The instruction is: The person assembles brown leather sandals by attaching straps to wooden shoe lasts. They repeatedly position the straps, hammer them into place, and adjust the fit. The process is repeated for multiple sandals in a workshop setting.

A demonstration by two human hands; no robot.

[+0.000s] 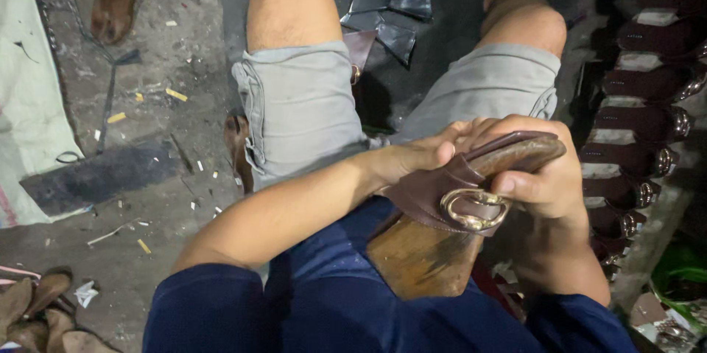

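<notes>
We hold the brown sandal (471, 198) in our lap between both hands, long axis rising rightward. The right hand (549, 176) grips its toe end just beyond the gold buckle (475, 209); the left hand (420, 155) presses the strap (nearer the buckle's upper edge).

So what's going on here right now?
A seated person holds a brown sandal in the lap with both hands. The right hand grips its sole edge by the gold buckle; the left hand presses on the dark strap. A row of similar sandals lies at the right.
</notes>
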